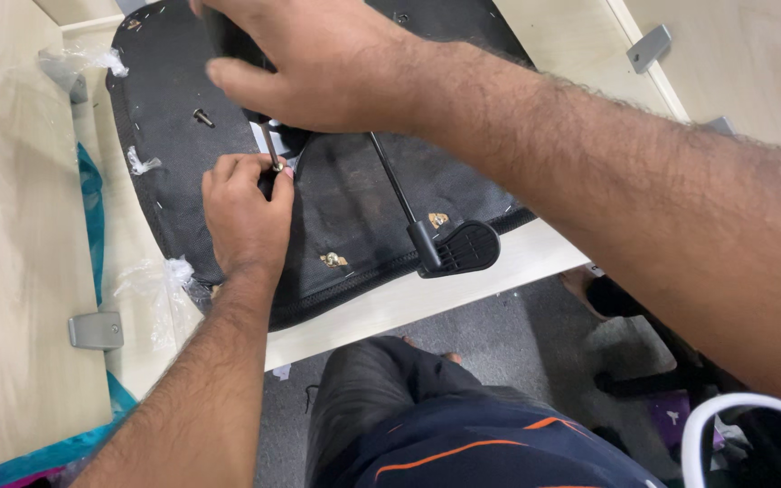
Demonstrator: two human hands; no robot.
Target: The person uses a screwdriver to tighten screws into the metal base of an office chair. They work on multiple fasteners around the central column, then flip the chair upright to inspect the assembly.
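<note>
Furniture assembly workspace, pale wooden panels point(11, 226) with metal brackets point(96, 331), grey carpet floor point(517, 334), plastic wrapping scraps point(151, 289)

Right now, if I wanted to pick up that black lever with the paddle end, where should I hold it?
Probably by the ribbed paddle of the black lever, coming from the table's near edge. It is the broad end and lies free there, while the thin rod runs up under the right hand.

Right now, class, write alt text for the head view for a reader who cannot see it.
The left hand steadies a bolt under a tool shaft gripped by the right hand, on an upturned black chair seat with a paddle lever.
</note>
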